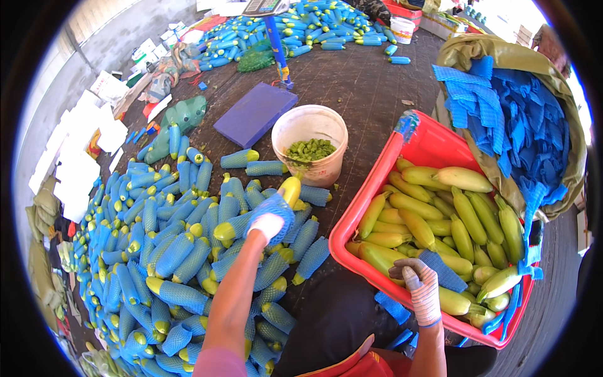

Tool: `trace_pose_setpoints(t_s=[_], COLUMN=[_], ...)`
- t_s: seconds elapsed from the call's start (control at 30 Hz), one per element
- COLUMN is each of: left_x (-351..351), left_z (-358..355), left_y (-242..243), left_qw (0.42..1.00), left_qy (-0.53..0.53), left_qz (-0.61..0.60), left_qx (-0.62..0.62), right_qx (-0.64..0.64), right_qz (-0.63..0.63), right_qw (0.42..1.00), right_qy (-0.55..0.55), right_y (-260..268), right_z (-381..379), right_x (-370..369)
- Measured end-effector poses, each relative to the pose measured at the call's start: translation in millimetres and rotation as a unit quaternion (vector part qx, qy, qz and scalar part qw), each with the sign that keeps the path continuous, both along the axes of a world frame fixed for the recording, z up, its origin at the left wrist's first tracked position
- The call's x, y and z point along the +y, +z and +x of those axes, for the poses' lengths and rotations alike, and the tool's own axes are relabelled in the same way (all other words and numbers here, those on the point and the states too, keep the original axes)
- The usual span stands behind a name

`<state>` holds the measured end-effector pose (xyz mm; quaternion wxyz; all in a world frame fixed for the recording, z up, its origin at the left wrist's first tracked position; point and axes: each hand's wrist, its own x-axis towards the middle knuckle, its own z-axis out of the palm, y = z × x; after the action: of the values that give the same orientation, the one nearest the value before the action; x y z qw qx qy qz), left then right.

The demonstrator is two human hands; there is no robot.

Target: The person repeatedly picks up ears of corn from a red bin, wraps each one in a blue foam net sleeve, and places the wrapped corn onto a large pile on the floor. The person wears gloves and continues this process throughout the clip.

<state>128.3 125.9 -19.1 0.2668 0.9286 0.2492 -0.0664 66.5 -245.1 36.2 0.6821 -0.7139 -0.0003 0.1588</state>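
Note:
My left hand (269,225), in a white glove, reaches over the pile. A blue foam net sleeve (278,212) is bunched around that hand, and its fingers grip a yellow-green zucchini (291,189) that sticks out past the net. Below it lies a large heap of net-wrapped zucchini (176,254). My right hand (420,286), in a striped work glove, is over the near rim of a red plastic crate (365,202), fingers bent. Bare zucchini (419,226) fill the crate. Another flat blue net sleeve (443,271) lies against the right hand; whether the fingers hold it is unclear.
A white bucket (325,176) with cut green pieces (311,150) stands ahead, before a purple-blue scale platform (254,115) with a post. An olive sack (572,141) of blue net sleeves (523,118) leans at the crate's right. More wrapped zucchini (325,28) lie farther back.

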Motion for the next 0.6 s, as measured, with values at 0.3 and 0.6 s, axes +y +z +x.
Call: trace_pose_setpoints(t_s=[0.3, 0.6], left_x=[-101, -114], left_z=[-150, -182], left_y=[76, 86], left_qw=[0.573, 0.818], left_qy=[0.039, -0.107], left_qz=[-0.761, -0.489], left_qx=[-0.301, -0.284], right_qx=[-0.522, -0.324], right_qz=[-0.203, -0.065], right_qw=[0.813, 0.931], right_qy=[0.158, 0.153], right_y=[84, 96], right_z=[-35, -85], right_x=[106, 67])
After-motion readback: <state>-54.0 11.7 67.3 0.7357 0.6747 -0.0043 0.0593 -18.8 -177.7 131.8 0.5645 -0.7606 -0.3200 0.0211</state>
